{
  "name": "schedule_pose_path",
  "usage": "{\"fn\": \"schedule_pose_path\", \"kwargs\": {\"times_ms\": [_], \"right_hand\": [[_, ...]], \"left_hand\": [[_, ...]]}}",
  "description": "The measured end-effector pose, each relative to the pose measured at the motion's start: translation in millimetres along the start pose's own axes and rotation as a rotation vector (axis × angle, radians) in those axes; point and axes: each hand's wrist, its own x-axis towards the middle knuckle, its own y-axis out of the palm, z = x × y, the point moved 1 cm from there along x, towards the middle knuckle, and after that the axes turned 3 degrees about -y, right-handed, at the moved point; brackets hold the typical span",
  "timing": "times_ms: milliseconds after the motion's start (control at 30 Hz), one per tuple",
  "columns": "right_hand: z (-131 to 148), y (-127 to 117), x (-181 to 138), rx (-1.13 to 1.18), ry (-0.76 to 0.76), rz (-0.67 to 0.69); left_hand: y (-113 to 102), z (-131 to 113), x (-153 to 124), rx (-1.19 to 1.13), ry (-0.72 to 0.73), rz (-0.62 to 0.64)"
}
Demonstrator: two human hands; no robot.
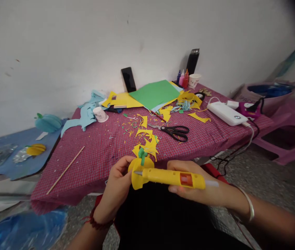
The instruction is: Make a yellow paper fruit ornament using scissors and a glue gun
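Observation:
My left hand is closed around a small yellow paper fruit with a green stem, held just below the table's front edge. My right hand grips a yellow glue gun lying sideways, its metal tip touching the paper fruit. A bangle sits on my right wrist and a red thread on my left. Black scissors lie on the checked red tablecloth behind the hands, among yellow paper scraps.
Green and yellow paper sheets, a phone against the wall, paint bottles, a paper cup, a black flask, a white power bank, a wooden stick. Finished blue and yellow paper fruits lie left. A pink stool stands right.

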Motion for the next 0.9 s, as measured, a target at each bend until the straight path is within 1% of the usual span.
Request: {"fn": "schedule_pose_path", "kwargs": {"times_ms": [100, 167, 333, 533, 900], "right_hand": [[-2.3, -2.6, -0.2, -0.043, -0.006, -0.079], [-4.3, -2.8, -0.7, -0.078, -0.007, -0.103], [-7.4, -0.2, -1.0, -0.129, 0.006, -0.097], [-7.5, 1.6, 0.4, -0.123, -0.001, -0.079], [0.3, -3.3, -4.6, -0.205, -0.009, -0.091]], "left_hand": [[-0.3, 0.0, -0.1, -0.015, 0.008, -0.021], [-0.7, 0.1, -0.4, -0.014, 0.015, -0.022], [-2.0, 0.8, -0.8, -0.004, 0.027, -0.012], [-2.1, 0.9, 0.1, 0.020, 0.038, 0.000], [-1.9, -0.4, -1.1, 0.002, 0.046, -0.037]]}}
